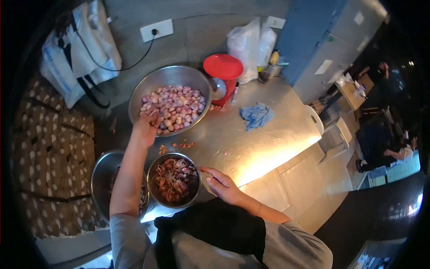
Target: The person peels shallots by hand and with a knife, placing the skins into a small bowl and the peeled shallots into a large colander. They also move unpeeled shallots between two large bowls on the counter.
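Note:
A wide steel bowl (134,96) holds many pinkish-purple shallots (177,105). My left hand (145,127) reaches over its near-left rim, fingers loosely extended at the edge of the shallots. Close to my body stands a smaller steel pot (195,193) with reddish-brown skins and stringy roots (172,179) inside, plus some purple pieces. Just right of this pot is my right hand (221,186), its fingers curled near the rim. Whatever those fingers hold is too small to make out. Another steel bowl (101,172) sits under my left forearm, its contents mostly hidden.
A red kitchen scale (223,67) and a crumpled blue cloth (256,116) rest on the steel table (224,148). Plastic bags (244,49) stand at the wall. Loose peel scraps (183,145) lie between bowl and pot. Stacked patterned trays (58,166) are left; people are far right.

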`<state>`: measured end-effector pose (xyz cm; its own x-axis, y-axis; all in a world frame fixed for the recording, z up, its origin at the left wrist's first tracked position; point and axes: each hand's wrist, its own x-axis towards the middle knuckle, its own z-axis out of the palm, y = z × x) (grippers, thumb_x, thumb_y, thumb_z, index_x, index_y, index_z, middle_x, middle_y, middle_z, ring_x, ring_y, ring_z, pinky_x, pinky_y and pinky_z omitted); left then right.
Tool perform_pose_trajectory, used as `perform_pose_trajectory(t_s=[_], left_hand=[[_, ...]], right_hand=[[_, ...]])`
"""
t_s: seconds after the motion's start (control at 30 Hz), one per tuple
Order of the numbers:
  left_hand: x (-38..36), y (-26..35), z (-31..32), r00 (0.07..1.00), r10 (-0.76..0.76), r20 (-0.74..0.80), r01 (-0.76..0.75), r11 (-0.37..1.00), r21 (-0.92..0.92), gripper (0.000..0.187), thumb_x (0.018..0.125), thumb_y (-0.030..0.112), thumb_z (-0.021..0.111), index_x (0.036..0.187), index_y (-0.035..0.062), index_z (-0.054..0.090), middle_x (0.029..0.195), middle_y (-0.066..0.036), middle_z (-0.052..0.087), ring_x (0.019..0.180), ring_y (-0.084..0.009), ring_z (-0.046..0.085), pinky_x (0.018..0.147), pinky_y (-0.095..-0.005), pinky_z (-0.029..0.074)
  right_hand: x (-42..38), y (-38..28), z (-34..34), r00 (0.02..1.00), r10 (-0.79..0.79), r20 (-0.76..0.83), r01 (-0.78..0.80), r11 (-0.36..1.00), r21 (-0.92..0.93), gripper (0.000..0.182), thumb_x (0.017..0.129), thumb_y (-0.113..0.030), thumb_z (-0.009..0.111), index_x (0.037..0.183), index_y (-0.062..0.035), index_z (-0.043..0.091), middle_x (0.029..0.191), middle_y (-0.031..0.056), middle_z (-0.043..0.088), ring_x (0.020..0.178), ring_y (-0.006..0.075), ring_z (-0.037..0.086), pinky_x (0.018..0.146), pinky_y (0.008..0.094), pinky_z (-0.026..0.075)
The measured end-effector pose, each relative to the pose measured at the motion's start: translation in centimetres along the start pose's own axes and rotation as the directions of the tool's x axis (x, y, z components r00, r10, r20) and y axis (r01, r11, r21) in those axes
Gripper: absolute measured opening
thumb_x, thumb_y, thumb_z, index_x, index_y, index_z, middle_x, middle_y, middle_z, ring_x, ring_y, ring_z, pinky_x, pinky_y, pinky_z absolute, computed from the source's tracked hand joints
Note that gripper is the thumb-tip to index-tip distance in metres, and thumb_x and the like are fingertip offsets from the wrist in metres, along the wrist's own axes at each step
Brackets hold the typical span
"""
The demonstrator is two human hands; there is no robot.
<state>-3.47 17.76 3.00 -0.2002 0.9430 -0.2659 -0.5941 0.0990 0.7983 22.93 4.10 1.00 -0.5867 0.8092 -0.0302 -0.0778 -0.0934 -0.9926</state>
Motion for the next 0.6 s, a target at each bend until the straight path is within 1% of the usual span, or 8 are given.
perform_pose_trajectory(t_s=[0.03, 0.13, 0.2, 0.23, 0.4, 0.43, 0.53, 0.6], left_hand=[[-1.1, 0.1, -1.1, 1.0, 0.008, 0.03, -0.008, 1.0, 0.003, 0.03, 0.078, -0.009, 0.041, 0.108, -0.0023, 0.045, 0.103, -0.011, 0.049, 0.095, -0.0213, 0.05, 0.085, -0.0272, 0.043], [-5.5, -1.1, -1.6, 0.998, 0.054, 0.035, -0.053, 0.998, -0.028, 0.038, 0.077, -0.012, 0.04, 0.113, -0.0009, 0.038, 0.105, -0.014, 0.047, 0.1, -0.0246, 0.05, 0.093, -0.033, 0.041], [-9.3, -1.6, -0.9, 0.998, 0.054, -0.017, -0.054, 0.998, 0.017, 0.035, 0.081, -0.008, 0.043, 0.114, 0.0018, 0.037, 0.105, -0.015, 0.048, 0.099, -0.0252, 0.051, 0.092, -0.0357, 0.042], [-10.5, -2.6, -1.6, 0.998, 0.065, -0.014, -0.064, 0.997, 0.051, 0.028, 0.084, -0.001, 0.046, 0.111, 0.0032, 0.038, 0.105, -0.014, 0.049, 0.099, -0.0244, 0.052, 0.09, -0.0348, 0.043], [-15.6, -5.9, -1.1, 0.996, 0.056, -0.068, -0.035, 0.962, 0.272, 0.021, 0.085, 0.002, 0.049, 0.105, 0.0031, 0.042, 0.098, -0.008, 0.054, 0.096, -0.0154, 0.052, 0.083, -0.0281, 0.043], [-16.0, -6.8, -0.9, 0.987, 0.133, -0.087, -0.108, 0.963, 0.247, 0.02, 0.083, 0.002, 0.053, 0.102, 0.0042, 0.046, 0.096, -0.005, 0.055, 0.092, -0.0117, 0.051, 0.081, -0.0239, 0.041], [-16.5, -8.7, -1.1, 0.957, 0.254, -0.137, -0.177, 0.891, 0.418, 0.021, 0.081, 0.001, 0.056, 0.1, 0.0037, 0.049, 0.096, -0.004, 0.054, 0.091, -0.0108, 0.05, 0.082, -0.0228, 0.039], [-16.7, -9.5, -1.3, 0.945, 0.259, -0.199, -0.14, 0.872, 0.469, 0.023, 0.079, 0.0, 0.058, 0.1, 0.0029, 0.05, 0.095, -0.003, 0.054, 0.092, -0.0105, 0.049, 0.082, -0.0228, 0.039]], right_hand=[[0.1, -0.1, -0.3, 1.0, -0.001, 0.011, 0.001, 1.0, -0.013, 0.038, 0.093, -0.021, 0.037, 0.127, -0.0035, 0.035, 0.056, -0.0052, 0.032, 0.047, 0.003, 0.03, 0.044, 0.0173, 0.026], [0.7, -0.7, -1.2, 0.993, 0.113, 0.043, -0.113, 0.994, -0.004, 0.036, 0.092, -0.02, 0.042, 0.123, -0.0024, 0.041, 0.082, 0.001, 0.049, 0.072, 0.0081, 0.045, 0.067, 0.0224, 0.039], [1.1, -0.9, -1.6, 0.978, 0.18, 0.105, -0.187, 0.98, 0.068, 0.035, 0.092, -0.019, 0.041, 0.123, -0.0025, 0.041, 0.076, -0.0017, 0.046, 0.064, 0.0051, 0.041, 0.059, 0.0191, 0.036], [1.4, -0.7, -1.5, 0.988, 0.119, 0.1, -0.124, 0.992, 0.04, 0.034, 0.092, -0.019, 0.041, 0.122, -0.0026, 0.041, 0.07, -0.005, 0.04, 0.057, 0.0021, 0.033, 0.051, 0.0163, 0.029], [2.5, -0.5, -1.5, 0.961, 0.177, 0.21, -0.204, 0.972, 0.114, 0.033, 0.092, -0.016, 0.042, 0.121, -0.0023, 0.042, 0.07, -0.0048, 0.04, 0.058, 0.0022, 0.034, 0.051, 0.0159, 0.029], [2.6, -0.6, -1.4, 0.959, 0.174, 0.222, -0.206, 0.97, 0.13, 0.033, 0.092, -0.016, 0.042, 0.121, -0.0023, 0.042, 0.07, -0.0049, 0.04, 0.058, 0.0021, 0.034, 0.051, 0.0157, 0.029], [2.7, -0.1, -1.3, 0.95, 0.171, 0.26, -0.21, 0.969, 0.129, 0.033, 0.091, -0.016, 0.043, 0.121, -0.0025, 0.042, 0.07, -0.0047, 0.039, 0.057, 0.0017, 0.034, 0.051, 0.0155, 0.029], [2.7, 0.2, -1.4, 0.949, 0.164, 0.27, -0.198, 0.975, 0.103, 0.033, 0.091, -0.016, 0.043, 0.121, -0.0024, 0.042, 0.07, -0.0044, 0.04, 0.059, 0.0022, 0.035, 0.052, 0.0161, 0.031]])
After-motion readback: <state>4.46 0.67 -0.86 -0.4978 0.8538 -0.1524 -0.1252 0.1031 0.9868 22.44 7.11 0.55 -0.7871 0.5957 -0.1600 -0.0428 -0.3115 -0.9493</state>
